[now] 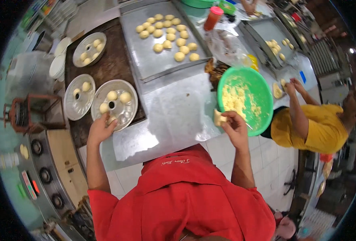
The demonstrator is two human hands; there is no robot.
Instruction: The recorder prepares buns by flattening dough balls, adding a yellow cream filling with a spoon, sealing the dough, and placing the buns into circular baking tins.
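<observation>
My left hand reaches to the near edge of a fluted metal ring pan, its fingers closed round a pale dough ball. Three more dough balls sit in that pan around its centre tube. At the near left rim of a green basin, my right hand pinches a flattened piece of dough. Crumbly yellow filling lies in the basin, and a thin metal utensil handle shows beside my right fingers.
Two more ring pans with dough balls stand left. A large metal tray of many dough balls lies at the back. A red-lidded bottle and plastic bag stand behind the basin. A co-worker in yellow handles dough at right.
</observation>
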